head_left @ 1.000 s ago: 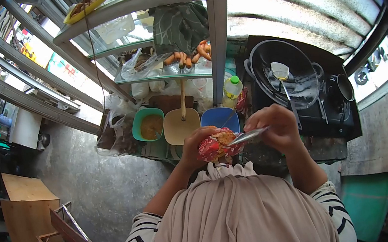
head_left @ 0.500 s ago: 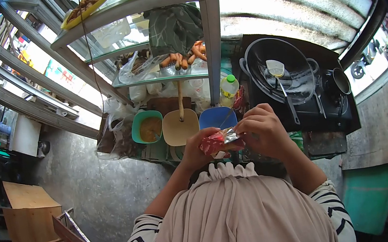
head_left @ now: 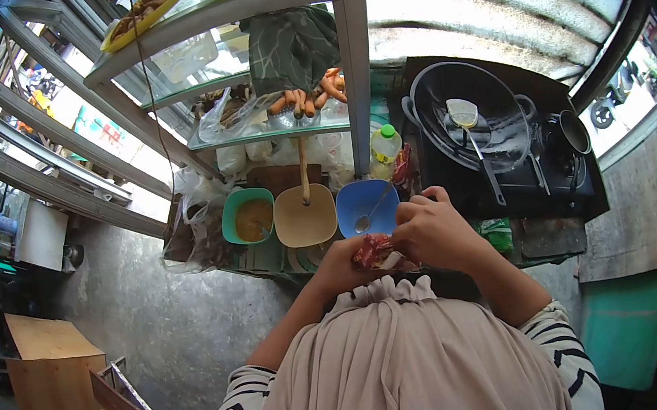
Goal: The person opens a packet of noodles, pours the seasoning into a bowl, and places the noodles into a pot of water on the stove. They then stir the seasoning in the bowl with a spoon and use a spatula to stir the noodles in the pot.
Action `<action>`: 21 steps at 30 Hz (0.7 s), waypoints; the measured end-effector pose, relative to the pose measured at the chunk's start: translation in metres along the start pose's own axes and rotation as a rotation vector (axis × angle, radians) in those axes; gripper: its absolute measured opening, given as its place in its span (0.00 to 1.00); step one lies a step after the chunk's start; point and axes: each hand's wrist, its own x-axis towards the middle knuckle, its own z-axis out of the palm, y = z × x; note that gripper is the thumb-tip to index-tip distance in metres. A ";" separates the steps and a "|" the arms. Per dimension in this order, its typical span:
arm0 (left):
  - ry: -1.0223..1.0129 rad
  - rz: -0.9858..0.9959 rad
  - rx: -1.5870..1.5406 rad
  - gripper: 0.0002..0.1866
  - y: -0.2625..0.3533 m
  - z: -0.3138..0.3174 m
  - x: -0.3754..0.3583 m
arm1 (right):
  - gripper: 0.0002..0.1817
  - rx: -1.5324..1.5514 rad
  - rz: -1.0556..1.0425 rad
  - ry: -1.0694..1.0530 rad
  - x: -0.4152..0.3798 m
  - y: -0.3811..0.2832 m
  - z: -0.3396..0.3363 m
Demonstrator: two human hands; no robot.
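A small red packet (head_left: 374,252) is held close to my body, just in front of the bowls. My left hand (head_left: 340,266) grips its left side. On its right side my right hand (head_left: 435,229) is closed, with the fingers pinched at the packet's edge. Just beyond is a blue bowl (head_left: 361,197) with a metal spoon (head_left: 363,223) in it. To its left stand a cream bowl (head_left: 305,217) with a wooden handle upright in it and a green bowl (head_left: 238,209) holding a brownish mixture.
A black wok (head_left: 445,82) with a spatula (head_left: 463,114) sits on the stove at right, beside a small pan (head_left: 574,132). A yellow-green-capped bottle (head_left: 385,148) stands behind the blue bowl. The glass shelf (head_left: 278,135) holds sausage-like items.
Both hands and the packet have moved slightly down, nearer my body. The packet's silver inner side no longer shows, and the spoon in the blue bowl is now uncovered.
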 end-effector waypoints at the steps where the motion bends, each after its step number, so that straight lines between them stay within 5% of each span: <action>1: -0.050 -0.021 0.045 0.26 -0.003 0.002 -0.002 | 0.05 0.003 0.000 -0.002 0.001 0.002 0.003; 3: -0.104 -0.042 0.090 0.25 -0.013 0.009 -0.003 | 0.10 0.083 0.029 -0.320 0.002 0.008 0.010; 9: -0.064 -0.132 0.036 0.33 -0.031 0.023 0.003 | 0.19 0.859 0.029 -0.134 -0.021 0.037 0.028; 13: -0.126 -0.084 -0.104 0.41 -0.064 0.042 0.010 | 0.23 0.853 0.161 -0.081 -0.041 0.032 0.064; 17: -0.419 -0.029 0.126 0.46 -0.064 0.043 0.022 | 0.22 0.717 0.152 0.007 -0.068 0.076 0.111; 19: -0.356 -0.186 0.138 0.45 -0.067 0.047 0.023 | 0.18 0.666 0.550 -0.117 -0.084 0.095 0.124; 21: -0.356 -0.155 0.151 0.42 -0.066 0.041 0.024 | 0.17 0.580 0.569 -0.118 -0.100 0.121 0.151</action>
